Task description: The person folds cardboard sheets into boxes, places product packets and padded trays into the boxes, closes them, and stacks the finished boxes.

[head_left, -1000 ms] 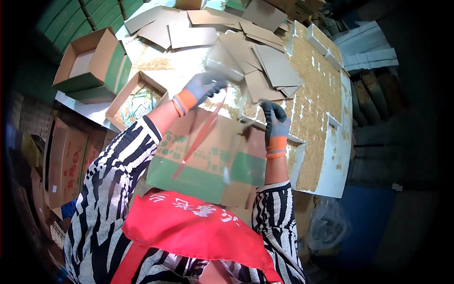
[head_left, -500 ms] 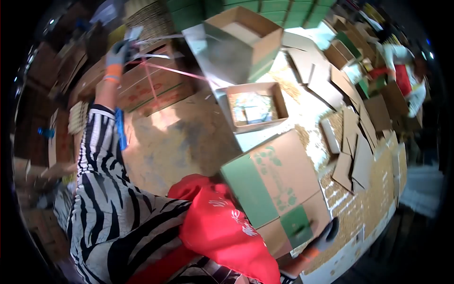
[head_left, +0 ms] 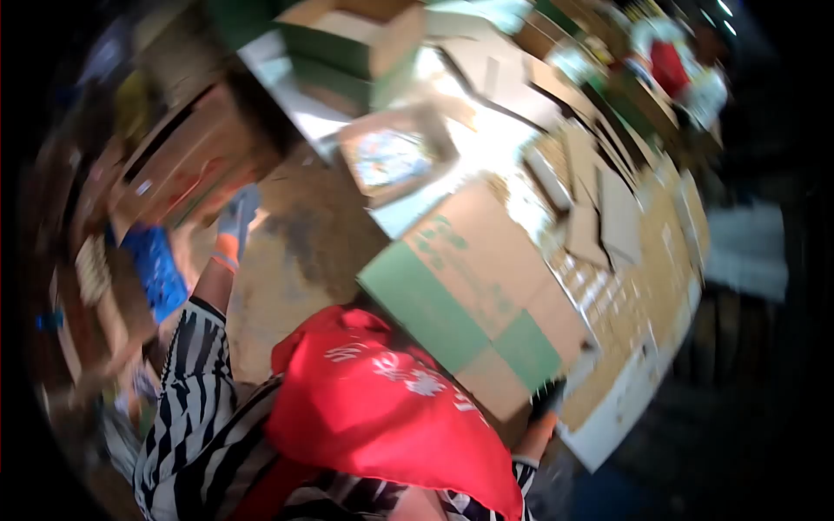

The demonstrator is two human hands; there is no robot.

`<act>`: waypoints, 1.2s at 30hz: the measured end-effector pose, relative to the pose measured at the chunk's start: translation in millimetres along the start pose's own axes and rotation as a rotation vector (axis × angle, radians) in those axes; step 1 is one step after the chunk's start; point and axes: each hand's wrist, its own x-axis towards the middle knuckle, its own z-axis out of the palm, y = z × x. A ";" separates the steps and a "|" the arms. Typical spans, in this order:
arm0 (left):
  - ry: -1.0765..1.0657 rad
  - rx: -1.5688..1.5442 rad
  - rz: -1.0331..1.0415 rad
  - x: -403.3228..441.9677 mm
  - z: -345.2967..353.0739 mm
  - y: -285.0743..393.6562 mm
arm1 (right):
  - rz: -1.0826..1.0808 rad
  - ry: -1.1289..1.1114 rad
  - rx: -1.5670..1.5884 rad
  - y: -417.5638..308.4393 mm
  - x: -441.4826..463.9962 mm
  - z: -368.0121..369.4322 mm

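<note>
- White tabletop (head_left: pixel 598 443), strewn with brown granular material: work surface partly covered by loose flat grey-brown cardboard sheets (head_left: pixel 618 221), which I find unassembled.
- Large brown-and-green printed cardboard carton (head_left: pixel 473 295): lies at the near edge of the tabletop, directly before my red cloth apron (head_left: pixel 365 425). Its upper face looks flat and shut, so I judge this one made up. Whether its seam is sealed, I cannot tell through the blur.
- Tall brown-and-green open-topped carton (head_left: pixel 328 54): stands uncovered beyond it; closing, in my judgement, is outstanding.
- Smaller brown open cardboard box (head_left: pixel 441 139): uncovered, with pale, multicoloured contents too blurred to identify.
- My left hand (head_left: pixel 239 213), in a grey glove with orange cuff: reached out over the floor, away from the carton. No held item can be made out; finger opening undetermined.
- My right hand (head_left: pixel 547 401), gloved alike: at the carton's lower right corner. Contact and grip cannot be confirmed.
</note>
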 end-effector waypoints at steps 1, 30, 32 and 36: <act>-0.110 -0.082 0.017 0.0 78.1 53.1 | -0.029 -0.011 -0.042 0.1 -3.7 2.7; -1.555 0.730 0.386 35.1 290.1 503.4 | -1.571 0.178 -1.131 -227.1 -260.5 165.8; -1.606 0.771 0.409 45.0 295.5 496.4 | -1.581 0.136 -1.161 -224.6 -249.6 172.1; -1.738 0.770 0.306 51.1 292.6 485.5 | -1.633 0.014 -1.218 -209.7 -267.2 158.1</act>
